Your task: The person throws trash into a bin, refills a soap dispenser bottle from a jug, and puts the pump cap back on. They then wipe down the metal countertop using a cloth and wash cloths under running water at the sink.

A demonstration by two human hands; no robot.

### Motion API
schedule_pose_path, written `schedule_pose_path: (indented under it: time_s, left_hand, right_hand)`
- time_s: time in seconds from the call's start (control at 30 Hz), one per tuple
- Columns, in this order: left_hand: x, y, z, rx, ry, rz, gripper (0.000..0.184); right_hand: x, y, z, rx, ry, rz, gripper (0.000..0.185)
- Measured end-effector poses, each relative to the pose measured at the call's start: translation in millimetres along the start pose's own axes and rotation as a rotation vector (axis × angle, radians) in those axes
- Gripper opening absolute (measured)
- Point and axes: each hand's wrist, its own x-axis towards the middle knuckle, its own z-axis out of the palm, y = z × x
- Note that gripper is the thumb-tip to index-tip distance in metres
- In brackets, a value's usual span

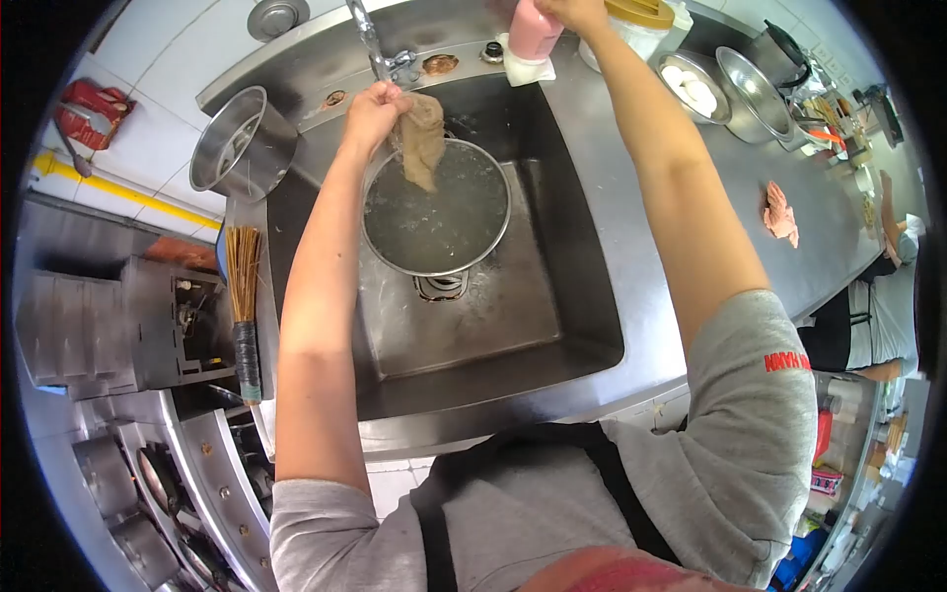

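Note:
My left hand (373, 115) pinches the top of a tan cloth (424, 143). The cloth dangles over the far side of a round metal pot (395, 266) full of cloudy water, which sits in the steel sink (473, 345). At the top edge of the view, my right hand (575, 12) closes on the upper part of a pink bottle (534, 32). That bottle is behind the sink, with a white cloth or pad (527, 69) under it. The bottle's top and some right-hand fingers are cut off or hidden.
A faucet (373, 44) rises behind the sink. Left of it stands a deep metal pot (247, 143); a stick broom (245, 306) leans below. On the right counter are a bowl of white eggs (691, 91), a metal bowl (755, 94) and a crumpled pink cloth (779, 214). Another person (883, 306) stands far right.

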Motion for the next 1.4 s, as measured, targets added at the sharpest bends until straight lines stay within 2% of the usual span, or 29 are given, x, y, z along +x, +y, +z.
schedule_pose_path:
  time_s: [0.03, 0.07, 0.13, 0.17, 0.2, 0.23, 0.27, 0.3, 0.33, 0.43, 0.47, 0.53, 0.6, 0.67, 0.7, 0.73, 0.77, 0.8, 0.83, 0.87, 0.9, 0.97, 1.0, 1.03, 1.1, 1.17, 1.3, 1.37, 1.4]
  left_hand:
    - [-2.6, 9.3, -0.9, -0.171, 0.016, -0.029, 0.015]
    - [-2.4, 14.8, -4.6, -0.166, 0.020, -0.034, 0.015]
    - [0.0, 25.2, -11.2, -0.385, 0.007, -0.189, 0.006]
    - [1.8, 29.3, -11.9, -0.385, 0.006, -0.191, 0.006]
    - [4.5, 34.1, -10.6, -0.470, 0.032, -0.210, 0.005]
    - [6.5, 40.6, -8.7, -0.556, 0.058, -0.229, 0.005]
    - [5.2, 49.7, -8.9, -0.520, 0.078, -0.232, 0.006]
    - [5.7, 50.8, -8.9, -0.515, 0.074, -0.237, 0.006]
    - [7.2, 49.8, -11.7, -0.495, 0.103, -0.206, 0.006]
    - [3.9, 45.8, -22.8, -0.482, 0.107, -0.131, 0.008]
    - [-0.6, 48.3, -24.5, -0.531, 0.019, -0.074, 0.008]
    - [-8.8, 45.6, -29.7, -0.586, -0.065, -0.016, 0.008]
    - [-13.0, 28.5, -42.0, -0.443, -0.311, -0.152, 0.008]
    - [-11.6, 9.7, -40.3, -0.469, -0.259, -0.100, 0.009]
    - [-11.3, 10.5, -35.0, -0.496, -0.205, -0.061, 0.010]
    - [-12.4, 10.0, -29.7, -0.571, -0.095, -0.044, 0.010]
    - [-12.5, 11.6, -29.2, -0.576, -0.121, -0.040, 0.010]
    - [-11.7, 11.3, -33.2, -0.617, -0.157, -0.077, 0.011]
    - [-12.2, 10.2, -37.0, -0.659, -0.188, -0.117, 0.013]
    - [-14.5, 8.4, -40.0, -0.464, -0.303, -0.203, 0.017]
    - [-16.3, 4.9, -33.7, -0.467, -0.305, -0.204, 0.017]
    - [-23.3, -0.5, -23.9, -0.038, -0.475, -0.158, 0.022]
    - [-20.9, 7.2, -19.9, 0.070, -0.483, -0.120, 0.035]
    - [-20.1, 14.0, -14.7, 0.070, -0.467, -0.121, 0.035]
    - [-17.8, 21.4, -5.0, -0.518, -0.213, -0.248, 0.032]
    - [-7.7, 19.0, 2.2, -0.693, -0.198, -0.293, 0.026]
    - [0.3, 24.5, 13.0, -0.806, -0.286, -0.415, 0.019]
    - [8.2, 24.7, 9.9, -0.852, -0.320, -0.436, 0.019]
    - [13.4, 29.0, 5.6, -0.777, -0.366, -0.518, 0.020]
  right_hand:
    - [-1.7, -1.9, 10.2, 0.010, 0.085, -0.010, 0.038]
    - [-12.8, -9.1, 9.0, 0.121, 0.155, 0.098, 0.028]
    - [-51.7, -67.0, -27.0, 0.261, 0.089, 0.153, 0.019]
    - [-55.1, -65.0, 8.8, 0.301, 0.123, 0.052, 0.048]
    - [-64.8, -70.1, 48.7, 0.448, 0.116, -0.210, 0.048]
    - [-91.5, -86.8, 72.6, 0.694, -0.013, -0.407, 0.055]
    - [-112.9, -103.3, 74.6, 0.720, -0.417, -0.350, 0.063]
    - [-120.5, -110.7, 95.2, 0.882, -0.708, -0.195, 0.063]
    - [-131.8, -117.4, 96.2, 1.171, -0.842, -0.032, 0.058]
    - [-116.7, -130.6, 98.2, 1.180, -0.848, -0.063, 0.045]
    - [-113.4, -139.7, 68.9, 1.342, -0.822, -0.023, 0.032]
    - [-79.4, -140.4, 76.4, 1.126, -0.710, -0.071, 0.023]
    - [-65.0, -144.5, 60.4, 0.966, -0.656, -0.069, 0.020]
    - [-60.1, -144.0, 48.4, 0.946, -0.856, -0.196, 0.014]
    - [-67.5, -143.0, 41.9, 0.938, -0.836, -0.182, 0.014]
    - [-82.4, -143.4, 39.6, 0.765, -1.066, -0.178, 0.011]
    - [-91.4, -143.6, 40.6, 0.583, -1.290, -0.167, 0.009]
    - [-89.5, -141.4, 53.6, 0.580, -1.278, -0.145, 0.009]
    - [-85.8, -140.9, 66.6, 0.540, -1.103, -0.176, 0.004]
    - [-85.5, -141.8, 63.4, 0.496, -0.933, -0.214, 0.004]
    - [-87.6, -141.6, 60.4, 0.493, -0.934, -0.212, 0.004]
    - [-91.7, -153.0, 51.9, 0.833, -0.870, -0.136, 0.010]
    - [-94.5, -155.2, 56.3, 1.038, -0.881, -0.181, 0.013]
    - [-96.3, -154.5, 59.8, 1.037, -0.889, -0.196, 0.013]
    - [-97.1, -152.5, 62.4, 1.368, -0.769, 0.065, 0.016]
    - [-88.6, -156.5, 61.9, 1.358, -0.784, 0.250, 0.018]
    - [-74.3, -168.7, 47.0, 1.163, -1.067, 0.122, 0.017]
    - [-72.3, -167.9, 36.0, 0.906, -0.841, 0.029, 0.020]
    - [-72.5, -164.7, 33.9, 0.901, -0.847, 0.017, 0.020]
